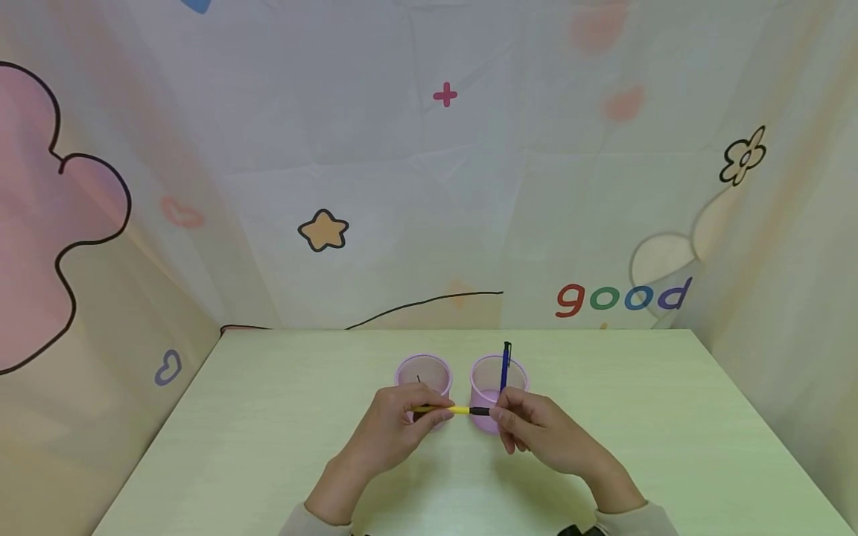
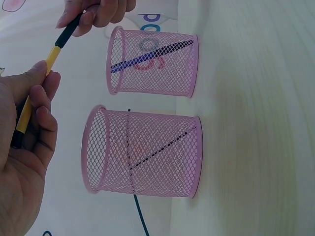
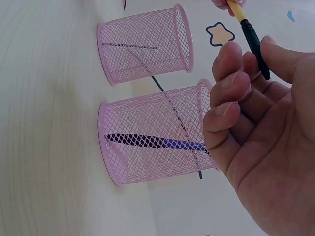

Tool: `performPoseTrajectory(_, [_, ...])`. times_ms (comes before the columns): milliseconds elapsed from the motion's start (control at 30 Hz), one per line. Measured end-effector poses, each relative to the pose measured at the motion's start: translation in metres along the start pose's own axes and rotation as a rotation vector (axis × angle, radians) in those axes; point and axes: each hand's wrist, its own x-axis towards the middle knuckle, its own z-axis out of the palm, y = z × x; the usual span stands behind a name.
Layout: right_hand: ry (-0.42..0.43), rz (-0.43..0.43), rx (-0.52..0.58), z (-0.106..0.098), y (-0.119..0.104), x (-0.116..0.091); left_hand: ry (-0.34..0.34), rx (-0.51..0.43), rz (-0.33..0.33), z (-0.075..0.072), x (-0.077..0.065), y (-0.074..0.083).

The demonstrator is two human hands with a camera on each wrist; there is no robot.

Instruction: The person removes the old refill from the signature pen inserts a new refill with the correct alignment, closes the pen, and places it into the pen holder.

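Observation:
A yellow pen (image 1: 459,410) with black ends lies level between both hands, in front of two pink mesh pen cups. My left hand (image 1: 395,428) grips its yellow barrel, as the left wrist view also shows. The thumb and fingers of my right hand (image 1: 546,432) pinch the long black end (image 3: 254,43); the other fingers are loosely curled. Behind the right hand, a blue pen (image 1: 505,368) leans inside the right pen cup (image 1: 480,423). The left pen cup (image 2: 162,182) stands behind the left hand and contains a thin dark stick (image 3: 133,46).
Both cups stand on a pale wooden table (image 1: 281,417), side by side with a small gap. A printed curtain (image 1: 395,171) rises along the table's back edge and hangs at both sides.

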Motion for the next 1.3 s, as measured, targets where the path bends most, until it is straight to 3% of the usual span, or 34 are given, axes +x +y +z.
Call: performPoseTrajectory(1300, [0.029,0.030,-0.029,-0.0005,-0.0006,0.0007,0.009,-0.048,-0.039,0.0023,-0.0012,-0.0042])
